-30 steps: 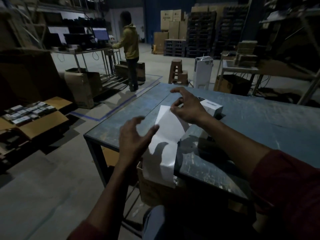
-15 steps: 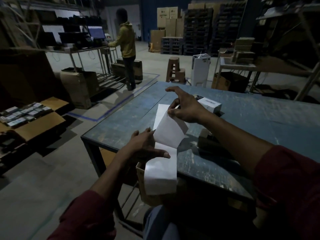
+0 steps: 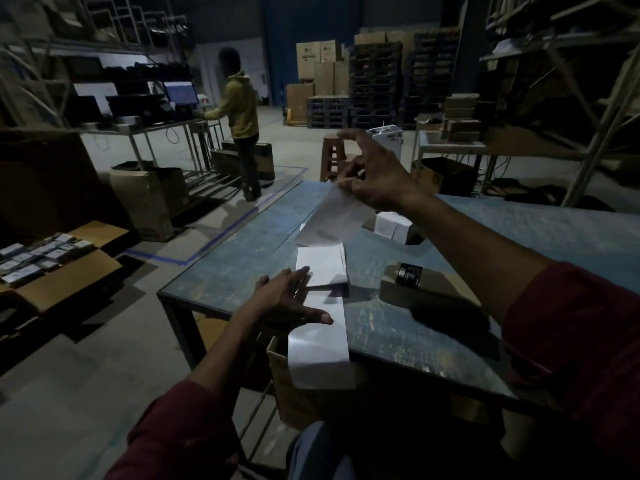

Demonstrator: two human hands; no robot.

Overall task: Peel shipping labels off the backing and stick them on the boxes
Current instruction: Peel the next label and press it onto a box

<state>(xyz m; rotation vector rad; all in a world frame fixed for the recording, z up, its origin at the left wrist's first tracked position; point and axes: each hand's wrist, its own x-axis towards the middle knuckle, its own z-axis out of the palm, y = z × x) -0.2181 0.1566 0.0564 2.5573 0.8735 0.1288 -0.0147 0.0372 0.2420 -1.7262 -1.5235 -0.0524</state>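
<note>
A white strip of label backing (image 3: 320, 348) runs from the blue table (image 3: 242, 258) over its near edge. My left hand (image 3: 287, 299) presses flat on the strip with straight fingers. My right hand (image 3: 374, 178) is raised above the table and pinches the top corner of a white label (image 3: 329, 220), which is lifted off the strip and hangs curved. A small white box (image 3: 393, 225) stands on the table just behind the label. A brown box with a dark label (image 3: 408, 282) lies to the right of the strip, partly under my right forearm.
An open cardboard box (image 3: 277, 362) sits under the table's near edge. On the floor at the left is an open carton of small packs (image 3: 41, 258). A person in a yellow hoodie (image 3: 240, 109) stands at a bench farther back. Stools, pallets and stacked cartons fill the background.
My right hand has risen and pulled the label up off the backing strip. My left hand has settled flat on the strip and holds it down.
</note>
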